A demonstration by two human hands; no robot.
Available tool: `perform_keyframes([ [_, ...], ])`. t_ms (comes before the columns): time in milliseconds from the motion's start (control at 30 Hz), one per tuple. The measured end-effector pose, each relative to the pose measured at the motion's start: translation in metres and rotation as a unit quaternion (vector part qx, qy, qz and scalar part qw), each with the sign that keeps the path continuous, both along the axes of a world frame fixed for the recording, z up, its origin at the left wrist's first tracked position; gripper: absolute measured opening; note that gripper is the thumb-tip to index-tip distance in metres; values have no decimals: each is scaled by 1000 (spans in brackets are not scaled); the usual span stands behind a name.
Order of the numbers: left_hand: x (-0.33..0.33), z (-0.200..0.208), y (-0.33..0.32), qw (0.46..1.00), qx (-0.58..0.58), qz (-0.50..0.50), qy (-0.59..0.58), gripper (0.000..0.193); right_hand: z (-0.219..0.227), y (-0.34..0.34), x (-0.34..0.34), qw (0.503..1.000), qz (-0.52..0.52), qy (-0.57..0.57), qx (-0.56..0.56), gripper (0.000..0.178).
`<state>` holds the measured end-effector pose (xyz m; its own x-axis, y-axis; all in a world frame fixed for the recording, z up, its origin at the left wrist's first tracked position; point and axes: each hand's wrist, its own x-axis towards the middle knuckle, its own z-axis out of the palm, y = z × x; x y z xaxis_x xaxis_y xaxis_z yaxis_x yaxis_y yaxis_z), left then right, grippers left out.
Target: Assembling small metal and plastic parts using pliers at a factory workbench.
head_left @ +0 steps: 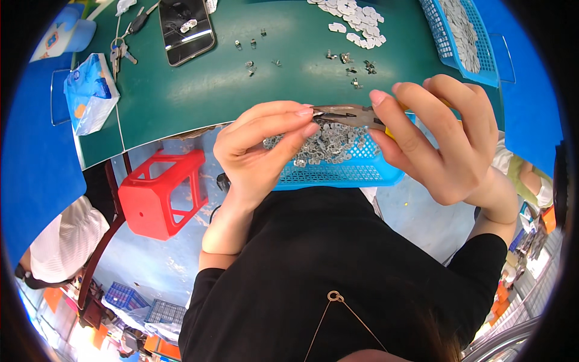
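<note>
My right hand (443, 139) is wrapped round the yellow handles of a pair of pliers (360, 116). The jaws point left and meet the fingertips of my left hand (256, 142). Thumb and fingers of that hand are pinched together at the jaw tips; whatever they hold there is too small and covered to name. Below the pliers, a blue mesh basket (338, 179) holds many small grey metal pieces (332, 146). Small assembled metal parts (345, 58) lie in loose groups on the green tabletop (199, 96) beyond my hands.
White flat pieces (356, 21) are heaped at the far side, near another blue basket (443, 42) at right. A phone (187, 30), keys (123, 53) and a tissue pack (91, 93) lie at left. A red stool (160, 193) stands on the floor below.
</note>
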<state>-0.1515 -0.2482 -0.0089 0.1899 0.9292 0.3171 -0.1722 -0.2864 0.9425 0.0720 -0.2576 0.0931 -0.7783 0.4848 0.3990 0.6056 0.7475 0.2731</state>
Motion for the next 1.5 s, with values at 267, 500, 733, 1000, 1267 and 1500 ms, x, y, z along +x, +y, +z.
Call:
perform_keyframes([
  [267, 1, -5, 0, 1000, 4, -24, -12, 28, -4, 2, -2, 1000, 20, 5, 20, 31],
  [500, 2, -3, -3, 994, -85, -42, -63, 49, 1, 1, -3, 999, 12, -7, -50, 30],
  [733, 8, 0, -8, 988, -137, -18, -66, 37, -5, 1, 1, 999, 11, 7, -34, 29],
  [1000, 9, -4, -9, 990, -96, -32, -95, 18, -3, -8, -2, 995, -31, 23, -89, 31],
  [1267, 9, -1, -3, 997, 59, 36, 34, 20, 2, -11, -3, 999, -36, -19, -29, 29],
  [1500, 10, 0, -4, 997, 54, 35, 41, 20, 6, -12, -2, 998, -15, -31, -60, 27],
])
